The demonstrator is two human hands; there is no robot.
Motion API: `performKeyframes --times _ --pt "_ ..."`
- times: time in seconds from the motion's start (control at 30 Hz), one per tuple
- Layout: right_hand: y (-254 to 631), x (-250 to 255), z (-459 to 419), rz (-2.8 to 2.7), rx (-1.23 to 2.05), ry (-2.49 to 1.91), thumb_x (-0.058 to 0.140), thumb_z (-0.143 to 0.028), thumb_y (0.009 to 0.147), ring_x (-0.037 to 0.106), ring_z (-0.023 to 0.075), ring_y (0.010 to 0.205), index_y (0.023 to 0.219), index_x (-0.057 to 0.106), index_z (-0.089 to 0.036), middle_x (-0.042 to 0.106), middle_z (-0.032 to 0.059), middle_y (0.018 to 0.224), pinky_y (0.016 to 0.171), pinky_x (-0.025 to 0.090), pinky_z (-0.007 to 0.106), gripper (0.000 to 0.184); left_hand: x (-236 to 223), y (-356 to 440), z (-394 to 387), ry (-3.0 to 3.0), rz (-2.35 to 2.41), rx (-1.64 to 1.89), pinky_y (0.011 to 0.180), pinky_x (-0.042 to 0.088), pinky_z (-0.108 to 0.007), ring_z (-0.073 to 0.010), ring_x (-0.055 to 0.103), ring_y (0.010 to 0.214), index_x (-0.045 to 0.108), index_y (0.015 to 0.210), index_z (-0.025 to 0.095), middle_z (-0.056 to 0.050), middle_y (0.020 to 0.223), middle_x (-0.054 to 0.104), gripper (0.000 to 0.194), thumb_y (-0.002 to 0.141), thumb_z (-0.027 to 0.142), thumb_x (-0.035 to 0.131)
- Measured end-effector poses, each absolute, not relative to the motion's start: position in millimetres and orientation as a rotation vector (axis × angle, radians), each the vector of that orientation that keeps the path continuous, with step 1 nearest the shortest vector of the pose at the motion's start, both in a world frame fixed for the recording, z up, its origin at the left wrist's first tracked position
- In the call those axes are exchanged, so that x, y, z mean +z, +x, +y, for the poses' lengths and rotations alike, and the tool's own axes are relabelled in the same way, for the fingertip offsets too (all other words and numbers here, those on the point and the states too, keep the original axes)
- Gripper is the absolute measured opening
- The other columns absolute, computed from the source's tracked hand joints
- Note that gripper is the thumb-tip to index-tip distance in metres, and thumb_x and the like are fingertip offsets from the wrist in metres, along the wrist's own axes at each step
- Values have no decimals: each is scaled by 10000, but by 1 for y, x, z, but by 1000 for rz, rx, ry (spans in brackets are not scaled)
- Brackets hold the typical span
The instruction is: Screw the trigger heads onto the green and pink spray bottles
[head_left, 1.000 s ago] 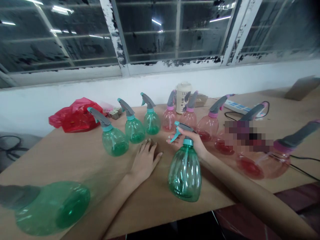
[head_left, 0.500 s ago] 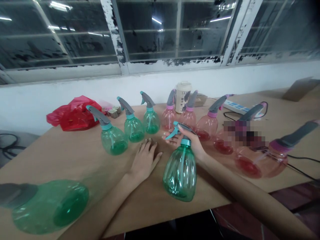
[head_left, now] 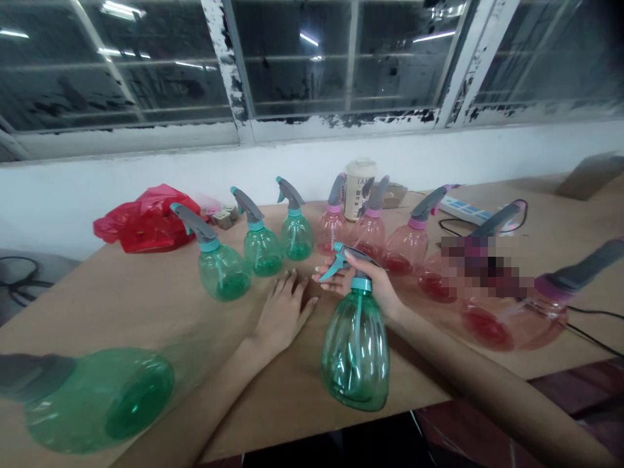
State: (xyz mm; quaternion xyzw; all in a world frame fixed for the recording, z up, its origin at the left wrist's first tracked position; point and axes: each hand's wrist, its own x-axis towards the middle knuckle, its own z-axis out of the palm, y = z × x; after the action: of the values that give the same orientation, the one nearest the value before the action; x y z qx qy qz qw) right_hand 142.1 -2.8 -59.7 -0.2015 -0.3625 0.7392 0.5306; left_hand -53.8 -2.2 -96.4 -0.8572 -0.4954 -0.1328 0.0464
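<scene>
My right hand (head_left: pixel 373 283) grips a green spray bottle (head_left: pixel 355 351) by its grey head, just above the teal collar. The bottle hangs tilted near the table's front edge, its teal trigger pointing left and its base toward me. My left hand (head_left: pixel 283 305) lies flat on the table with fingers stretched out and holds nothing. Beyond it stand three green spray bottles: one at the left (head_left: pixel 224 270), a middle one (head_left: pixel 263 247) and a far one (head_left: pixel 297 237). Another large green bottle (head_left: pixel 97 400) is at the near left, its head cut off by the frame.
Several pink spray bottles (head_left: pixel 406 247) curve along the right side; a blurred patch covers part of two. A paper cup (head_left: pixel 359 188) stands behind them. A red plastic bag (head_left: pixel 151 221) lies at the back left, a white power strip (head_left: pixel 470 211) with black cables at the right.
The held spray bottle has come slightly lower and nearer, its base swinging a little to the right. My left hand stays in place on the table.
</scene>
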Motion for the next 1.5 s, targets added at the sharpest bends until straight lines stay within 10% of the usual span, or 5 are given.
performKeyframes --times 0.7,1.5 --pt "145 -62 -4 -854 1752 -531 744 -382 775 617 133 582 684 650 -174 636 -5 615 621 531 262 246 -93 -52 -3 -2603 -1548 -350 1127 360 -498 -336 412 1385 525 1337 100 -200 1466 476 509 996 446 373" --pt "138 -76 0 -803 1981 -415 690 -400 809 696 261 1029 939 687 -146 753 105 961 986 504 423 286 -92 -53 -3 -2668 -1449 -405 1091 390 -544 -321 457 1351 524 1283 123 -204 1422 514 417 1006 393 368"
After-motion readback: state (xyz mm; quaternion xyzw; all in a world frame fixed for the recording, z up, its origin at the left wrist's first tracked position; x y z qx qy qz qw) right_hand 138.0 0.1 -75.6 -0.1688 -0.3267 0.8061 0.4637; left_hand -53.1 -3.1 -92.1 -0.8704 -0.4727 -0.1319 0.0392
